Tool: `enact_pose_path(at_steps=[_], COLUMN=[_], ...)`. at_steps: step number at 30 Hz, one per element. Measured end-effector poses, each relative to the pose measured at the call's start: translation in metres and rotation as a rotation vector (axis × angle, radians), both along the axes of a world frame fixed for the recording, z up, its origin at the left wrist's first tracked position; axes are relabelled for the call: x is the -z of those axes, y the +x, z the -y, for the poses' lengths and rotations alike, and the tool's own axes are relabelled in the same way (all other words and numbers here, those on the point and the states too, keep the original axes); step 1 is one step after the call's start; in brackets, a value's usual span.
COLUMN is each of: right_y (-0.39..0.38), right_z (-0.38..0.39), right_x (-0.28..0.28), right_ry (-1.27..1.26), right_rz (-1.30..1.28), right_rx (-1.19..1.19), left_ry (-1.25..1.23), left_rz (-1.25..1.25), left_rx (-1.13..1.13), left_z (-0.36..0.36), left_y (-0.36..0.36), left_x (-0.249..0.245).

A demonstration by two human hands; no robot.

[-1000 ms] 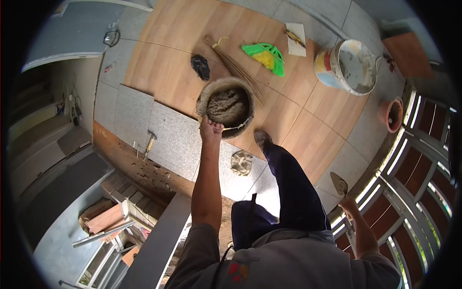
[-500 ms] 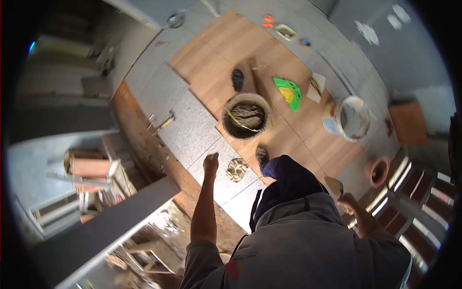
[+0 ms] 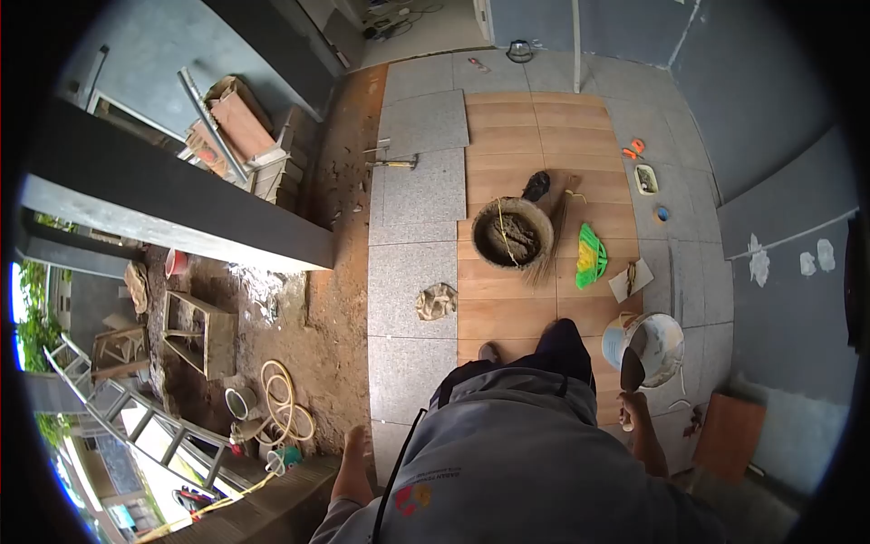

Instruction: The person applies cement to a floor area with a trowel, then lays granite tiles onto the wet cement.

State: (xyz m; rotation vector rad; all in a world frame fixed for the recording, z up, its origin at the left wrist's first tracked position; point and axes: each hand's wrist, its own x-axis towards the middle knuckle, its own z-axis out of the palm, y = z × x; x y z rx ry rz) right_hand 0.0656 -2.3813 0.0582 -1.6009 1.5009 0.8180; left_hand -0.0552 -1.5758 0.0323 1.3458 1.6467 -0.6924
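Note:
My right hand point(image 3: 635, 412) is closed around the handle of a pointing trowel point(image 3: 632, 370), whose dark pointed blade overlaps the near side of a white bucket point(image 3: 664, 337). Whether the blade touches the bucket cannot be told. My left hand point(image 3: 356, 444) hangs low on the left, its small visible fingers seeming loosely stretched, with nothing seen in it. Ahead, a round tub point(image 3: 479, 238) of grey mortar stands on the wood-look tiles. A crumpled tan bag or cloth point(image 3: 437, 302) lies on grey speckled tiles.
Beside the tub are a broom point(image 3: 550, 240), a black bag point(image 3: 536, 186) and a green-yellow packet point(image 3: 591, 257). A hammer point(image 3: 395, 163) lies at the left tile edge. Muddy ground at left holds a wooden frame box point(image 3: 217, 344), hose point(image 3: 288, 408) and ladder point(image 3: 136, 412). A red-brown tile point(image 3: 730, 435) is at right.
My view has turned, and the floor layout appears rotated. The trowel in my right hand now overlaps the bucket. My left hand, earlier out in front and fisted, is now lower at my side.

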Motion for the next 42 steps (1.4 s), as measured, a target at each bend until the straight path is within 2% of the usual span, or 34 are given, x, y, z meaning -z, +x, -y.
enact_pose_path(at_steps=[3,5,7,9,10,11,12,15,19,20,22,27,31,35,42], right_y=[0.041,0.066,0.088,0.085,0.083,0.083,0.081,0.062,0.036,0.030,0.031,0.051,0.077,0.099,0.126], right_z=[0.020,0.036,0.042,0.061,0.070,0.078,0.088,0.115,0.145,0.154,0.156,0.152,0.134,0.132,0.125], right_x=[0.012,0.017,0.004,-0.005,-0.005,-0.006,-0.008,-0.007,0.006,0.012,-0.007,-0.019,-0.038,-0.044,-0.050], right_ry=[0.030,0.077,0.087,0.103,0.119,0.136,0.135,0.133,0.126,0.189,0.156,0.152,0.118,0.138,0.158], right_rz=[0.075,0.068,0.123,0.161,0.182,0.207,0.180,0.137,0.023,-0.022,-0.061,-0.107,-0.088,-0.066,-0.104], right_rx=[-0.061,-0.077,-0.168,-0.203,-0.193,-0.182,-0.191,-0.145,-0.068,-0.011,-0.052,-0.055,-0.056,-0.071,-0.081], left_ry=[-0.065,-0.075,-0.099,-0.137,-0.140,-0.123,-0.106,-0.027,0.018,0.010,-0.005,-0.147,-0.240,-0.237,-0.210], left_rz=[0.119,0.282,0.291,0.249,0.368,0.308,0.356,0.366,0.382,0.373,0.365,0.144,0.097,0.217,0.341], left_rx=[-0.075,-0.030,-0.033,0.001,0.031,0.123,0.186,0.305,0.383,0.382,0.369,0.336,0.312,0.314,0.452], left_z=[0.042,0.093,0.106,0.123,0.135,0.143,0.161,0.185,0.214,0.222,0.238,0.244,0.237,0.229,0.248], left_y=[-0.036,-0.015,0.016,0.056,0.075,0.106,0.135,0.196,0.224,0.223,0.214,0.186,0.199,0.244,0.360], left_x=[-0.006,-0.038,-0.004,0.011,0.005,0.007,-0.017,-0.035,-0.067,-0.071,-0.078,-0.048,-0.023,0.000,-0.022])
